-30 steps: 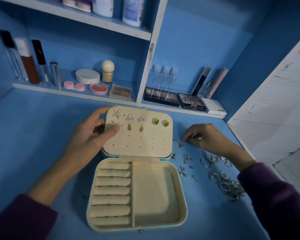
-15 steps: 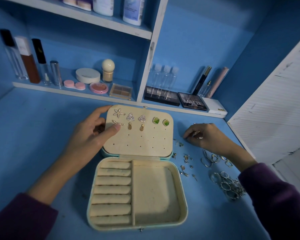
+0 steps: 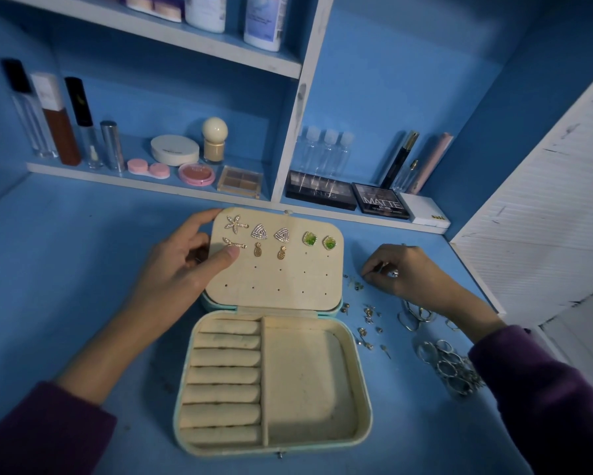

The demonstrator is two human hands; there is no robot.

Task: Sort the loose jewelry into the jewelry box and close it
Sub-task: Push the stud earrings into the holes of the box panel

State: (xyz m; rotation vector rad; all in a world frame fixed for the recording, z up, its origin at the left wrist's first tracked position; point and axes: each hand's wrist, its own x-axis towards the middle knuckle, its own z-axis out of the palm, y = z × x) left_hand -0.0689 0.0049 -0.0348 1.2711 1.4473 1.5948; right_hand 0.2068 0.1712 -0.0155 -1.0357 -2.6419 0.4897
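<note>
On the table (image 3: pixel 82 269), left hand (image 3: pixel 182 269) grips the jewelry box lid (image 3: pixel 288 275), right hand (image 3: pixel 404 269) pinches studs (image 3: pixel 356 286) beside it.

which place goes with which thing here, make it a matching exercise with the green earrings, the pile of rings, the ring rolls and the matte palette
Things:
1. green earrings
2. pile of rings
3. ring rolls
4. MATTE palette

Places:
A. on the table, right of the jewelry box
B. on the back shelf
C. pinned in the open lid
D. left side of the box's base

Pairs: 1-C, 2-A, 3-D, 4-B
</note>
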